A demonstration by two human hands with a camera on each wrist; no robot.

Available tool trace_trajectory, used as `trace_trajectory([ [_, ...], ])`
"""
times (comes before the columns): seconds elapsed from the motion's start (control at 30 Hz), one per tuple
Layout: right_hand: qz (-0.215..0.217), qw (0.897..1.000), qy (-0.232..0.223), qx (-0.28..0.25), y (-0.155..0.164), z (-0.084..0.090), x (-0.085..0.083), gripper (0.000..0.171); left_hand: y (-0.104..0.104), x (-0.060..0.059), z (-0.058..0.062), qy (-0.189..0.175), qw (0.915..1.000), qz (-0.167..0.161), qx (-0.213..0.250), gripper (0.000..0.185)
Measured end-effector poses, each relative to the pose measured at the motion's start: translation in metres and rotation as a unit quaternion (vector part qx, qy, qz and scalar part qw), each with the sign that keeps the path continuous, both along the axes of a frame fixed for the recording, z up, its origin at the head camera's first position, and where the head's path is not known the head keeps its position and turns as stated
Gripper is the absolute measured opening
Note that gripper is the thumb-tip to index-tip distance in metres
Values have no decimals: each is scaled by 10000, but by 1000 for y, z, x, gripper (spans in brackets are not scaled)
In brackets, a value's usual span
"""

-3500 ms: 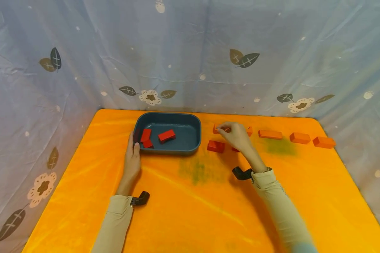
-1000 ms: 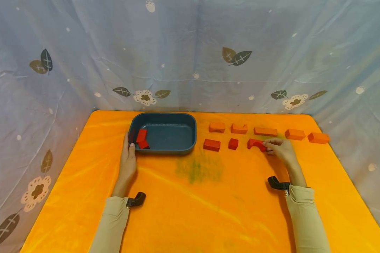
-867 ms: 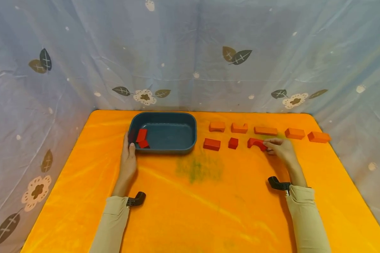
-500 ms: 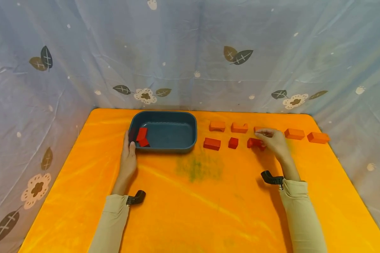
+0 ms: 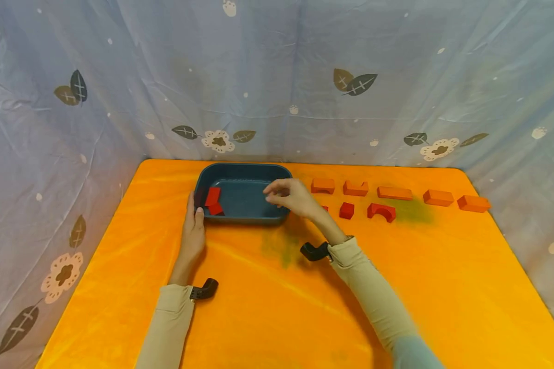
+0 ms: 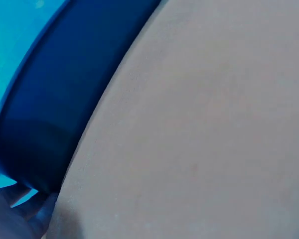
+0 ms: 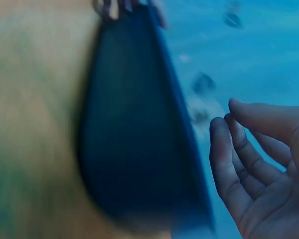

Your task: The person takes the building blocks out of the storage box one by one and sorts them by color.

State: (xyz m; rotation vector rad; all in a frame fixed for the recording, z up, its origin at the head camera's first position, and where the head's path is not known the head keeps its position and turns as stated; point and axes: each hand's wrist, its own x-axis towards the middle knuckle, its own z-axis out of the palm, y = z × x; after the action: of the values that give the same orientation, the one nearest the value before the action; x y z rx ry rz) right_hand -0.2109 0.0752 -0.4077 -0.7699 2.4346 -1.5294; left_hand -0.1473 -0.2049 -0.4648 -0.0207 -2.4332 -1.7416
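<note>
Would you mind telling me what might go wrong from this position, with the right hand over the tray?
The right hand hovers empty over the blue tray; its forearm crosses a partly hidden red block, which a backward sweep might knock out of its row. The two red blocks in the tray sit in the far left corner beside the left hand at the rim, so reaching for them could crowd the fingers or shift the tray.

The right hand (image 5: pixel 292 197) covers most of a red block (image 5: pixel 324 208); the right wrist view is blurred
</note>
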Motion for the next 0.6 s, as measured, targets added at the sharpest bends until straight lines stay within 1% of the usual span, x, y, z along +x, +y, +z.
trace_trajectory([
  [0.07,324,9987,206,339,-29,-4,-7,23,1,5,10,-90,10000,-12,39,56],
  [0.17,599,9945,323,792,-63,-10,-18,24,7,11,24,-192,9997,-88,125,57],
  [0.27,889,9894,329,1095,-87,-15,-27,29,10,13,26,-159,9998,-100,111,57],
  [0.33,1108,9852,388,1252,-99,-18,-30,35,9,11,22,-142,9998,-73,85,56],
  [0.43,1406,9792,510,1374,-113,-23,-33,41,4,5,9,-70,10000,-24,44,56],
  [0.53,1491,9768,554,1434,-120,-27,-33,40,-1,-1,-4,19,10000,40,-7,56],
  [0.6,1438,9766,585,1488,-123,-29,-34,37,-3,-2,-9,84,9999,94,-18,56],
])
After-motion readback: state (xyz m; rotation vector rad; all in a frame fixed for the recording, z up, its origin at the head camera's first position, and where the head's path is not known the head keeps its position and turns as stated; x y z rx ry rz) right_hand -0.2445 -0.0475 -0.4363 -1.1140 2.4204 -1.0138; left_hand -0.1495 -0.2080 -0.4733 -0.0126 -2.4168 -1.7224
